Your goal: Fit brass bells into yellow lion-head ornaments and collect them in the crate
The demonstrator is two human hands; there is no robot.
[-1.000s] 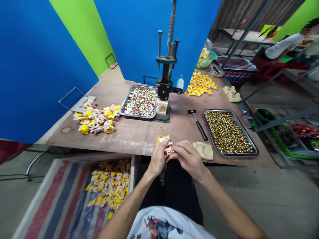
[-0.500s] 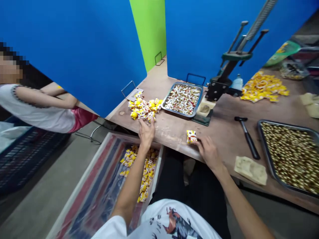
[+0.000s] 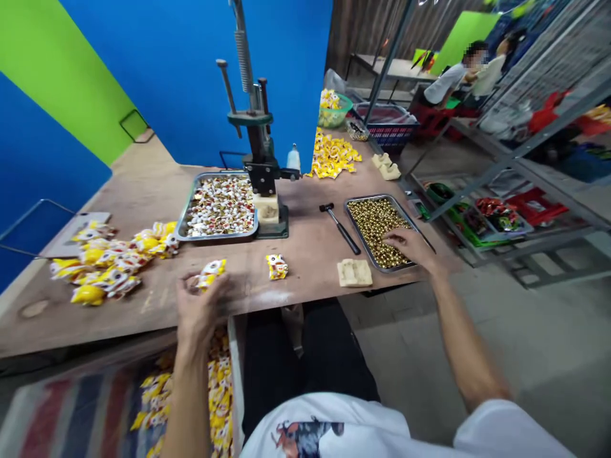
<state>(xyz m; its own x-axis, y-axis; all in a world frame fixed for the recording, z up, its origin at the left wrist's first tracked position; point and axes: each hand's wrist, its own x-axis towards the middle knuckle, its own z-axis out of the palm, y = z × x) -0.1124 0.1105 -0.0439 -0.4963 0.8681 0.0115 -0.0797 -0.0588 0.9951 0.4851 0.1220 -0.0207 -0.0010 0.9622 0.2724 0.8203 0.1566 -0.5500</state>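
My left hand (image 3: 198, 296) is above the front of the table, its fingers closed around a small yellow-and-white plastic animal-face figure (image 3: 210, 273). A similar figure (image 3: 277, 267) lies alone on the tabletop to its right. Over a metal tray (image 3: 351, 210) of small shiny gold balls (image 3: 379, 222), my right hand (image 3: 408, 247) reaches down with bent fingertips among the balls. Whatever is between those fingertips is too small to make out. Left of my left hand is a loose pile of yellow-and-white figures (image 3: 112, 261).
A hand press (image 3: 260, 159) stands behind a tray of small white-and-red pieces (image 3: 219, 207). A hammer (image 3: 341, 230) and a cream block (image 3: 354, 273) lie near the gold balls. Yellow parts (image 3: 334, 154) are heaped farther back. Below the table, a lined bin holds more figures (image 3: 219, 394). Shelving (image 3: 515, 156) stands right.
The view has swung right. My left hand has taken a figure from the pile and brought it rightward. My right hand has left the single figure and moved to the gold balls.
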